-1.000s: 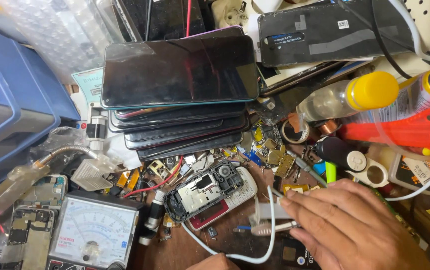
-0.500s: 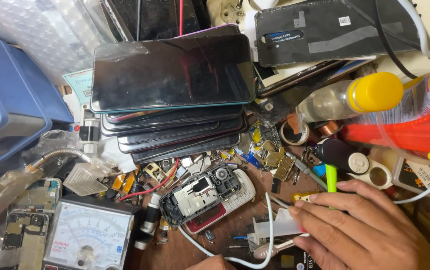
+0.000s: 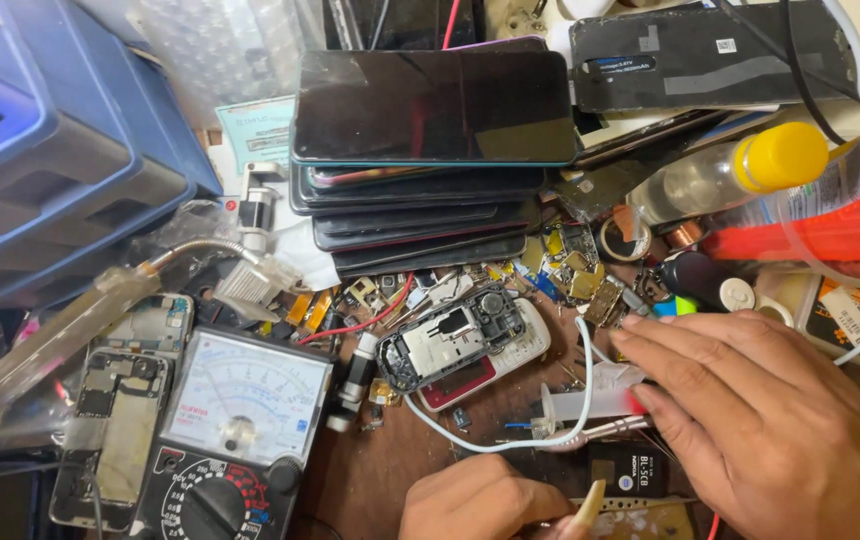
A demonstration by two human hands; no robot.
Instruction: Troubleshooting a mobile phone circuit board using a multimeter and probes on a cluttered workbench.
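My right hand (image 3: 760, 430) reaches in from the lower right, its fingers stretched and apart. They lie over the end of a clear syringe (image 3: 590, 402) on the wooden bench, and a looped white cable (image 3: 510, 440) runs under them. The thumb is hidden. My left hand (image 3: 480, 500) is a curled fist at the bottom edge, next to a small black battery (image 3: 625, 470); nothing shows in it. Just beyond both hands lies an opened small phone (image 3: 460, 345) with its red and white shell and its board exposed.
A stack of dark smartphones (image 3: 430, 150) stands at the back centre. An analog multimeter (image 3: 235, 430) and a bare phone frame (image 3: 120, 410) are at the lower left. Blue bins (image 3: 40, 170) sit at the left. Yellow-capped bottles (image 3: 740, 175) and an orange tool (image 3: 810, 235) lie at the right. Small parts litter the middle.
The view has shifted, so everything sits further right and higher in the frame. My right hand has slid forward from the white cable's tool onto the syringe. The left fist has come more into view.
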